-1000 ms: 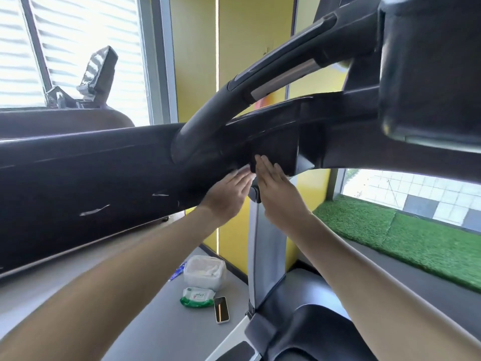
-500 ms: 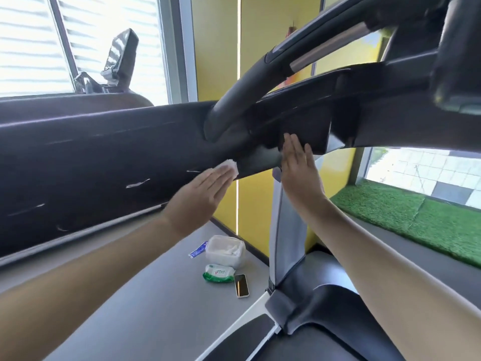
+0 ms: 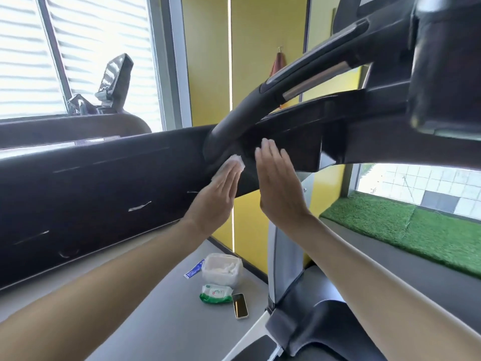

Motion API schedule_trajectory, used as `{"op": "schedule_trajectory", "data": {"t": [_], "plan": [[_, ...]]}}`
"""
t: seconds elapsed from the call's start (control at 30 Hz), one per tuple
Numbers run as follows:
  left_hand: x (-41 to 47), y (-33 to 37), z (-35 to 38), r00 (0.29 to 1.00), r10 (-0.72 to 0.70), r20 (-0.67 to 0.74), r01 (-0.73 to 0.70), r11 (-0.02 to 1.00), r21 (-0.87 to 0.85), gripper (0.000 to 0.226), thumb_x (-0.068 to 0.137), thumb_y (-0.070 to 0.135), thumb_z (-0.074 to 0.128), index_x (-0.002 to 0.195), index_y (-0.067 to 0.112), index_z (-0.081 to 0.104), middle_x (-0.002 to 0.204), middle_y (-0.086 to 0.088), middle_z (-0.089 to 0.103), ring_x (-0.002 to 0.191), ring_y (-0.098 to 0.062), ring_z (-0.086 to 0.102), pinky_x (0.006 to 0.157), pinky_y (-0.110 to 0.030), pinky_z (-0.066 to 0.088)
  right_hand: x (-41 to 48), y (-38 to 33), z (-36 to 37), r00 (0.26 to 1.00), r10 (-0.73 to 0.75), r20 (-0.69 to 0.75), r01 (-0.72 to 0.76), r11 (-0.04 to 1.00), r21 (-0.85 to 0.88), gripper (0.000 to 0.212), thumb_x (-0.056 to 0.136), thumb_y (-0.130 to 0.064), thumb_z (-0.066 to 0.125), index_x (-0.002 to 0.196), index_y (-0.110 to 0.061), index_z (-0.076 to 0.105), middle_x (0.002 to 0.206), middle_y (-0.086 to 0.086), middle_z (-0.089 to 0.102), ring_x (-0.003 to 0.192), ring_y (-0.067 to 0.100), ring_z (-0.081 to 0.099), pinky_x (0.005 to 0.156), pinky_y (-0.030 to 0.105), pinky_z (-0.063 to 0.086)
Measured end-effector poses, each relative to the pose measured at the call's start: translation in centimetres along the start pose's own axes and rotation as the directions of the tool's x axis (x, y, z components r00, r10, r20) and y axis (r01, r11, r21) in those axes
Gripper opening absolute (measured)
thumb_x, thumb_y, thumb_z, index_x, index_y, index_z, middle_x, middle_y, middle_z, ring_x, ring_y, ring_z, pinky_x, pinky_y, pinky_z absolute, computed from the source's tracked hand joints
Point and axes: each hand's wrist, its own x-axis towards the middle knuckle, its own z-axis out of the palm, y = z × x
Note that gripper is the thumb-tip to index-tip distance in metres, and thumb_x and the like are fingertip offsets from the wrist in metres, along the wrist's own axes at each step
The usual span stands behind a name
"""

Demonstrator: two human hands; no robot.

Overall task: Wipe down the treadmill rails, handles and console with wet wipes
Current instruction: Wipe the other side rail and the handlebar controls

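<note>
Left hand point(image 3: 213, 196), fingers straight and together, presses white wipe point(image 3: 234, 164) flat on black treadmill rail point(image 3: 104, 183). Right hand point(image 3: 278, 183), fingers straight, together, rests on rail's underside just beside.

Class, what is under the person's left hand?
A white wipe, pressed on the black treadmill rail by the left hand; only its edge shows. The rest is covered.

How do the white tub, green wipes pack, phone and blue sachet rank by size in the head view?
1. white tub
2. green wipes pack
3. phone
4. blue sachet
All lie close together, so nearness matters little.
</note>
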Motion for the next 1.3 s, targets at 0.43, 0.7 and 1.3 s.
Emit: {"op": "schedule_trajectory", "data": {"t": [0.43, 0.7, 1.3], "plan": [[1.0, 0.4, -0.1, 0.997, -0.033, 0.067, 0.029, 0.998, 0.057, 0.064, 0.101, 0.026, 0.017, 0.139, -0.024, 0.003, 0.148, -0.043, 0.002, 0.14, -0.054, 0.003, 0.118, -0.053, 0.004, 3.0, 0.2, -0.3, 0.993, 0.01, 0.115, 0.017, 0.973, -0.231, 0.061, 0.095, -0.025, 0.01, 0.149, 0.003, 0.017, 0.156, 0.018, 0.019, 0.145, 0.029, 0.019, 0.118, 0.04, 0.012], [4.8, -0.1, -0.3, 0.966, -0.238, 0.101, 0.253, 0.953, -0.169, 0.068, 0.103, 0.034, 0.018, 0.143, -0.018, 0.0, 0.152, -0.036, -0.002, 0.143, -0.047, -0.003, 0.119, -0.048, 0.005, 2.7, 1.0, -0.2, 0.991, -0.017, 0.134, 0.052, 0.965, -0.258, 0.059, 0.1, -0.032, 0.025, 0.148, 0.002, 0.02, 0.155, 0.017, 0.024, 0.144, 0.027, 0.023, 0.117, 0.038, 0.015], [-2.5, -0.4, 0.3, 1.0, -0.001, -0.015, -0.002, 0.973, -0.229, 0.068, 0.102, 0.036, 0.005, 0.141, -0.019, -0.008, 0.151, -0.036, -0.006, 0.142, -0.047, -0.009, 0.118, -0.048, -0.003, 1.4, -0.3, -1.5, 0.986, -0.052, 0.155, 0.072, 0.99, -0.12, 0.063, 0.092, -0.022, 0.035, 0.148, 0.004, 0.02, 0.156, 0.021, 0.02, 0.145, 0.031, 0.02, 0.118, 0.042, 0.012]]}}
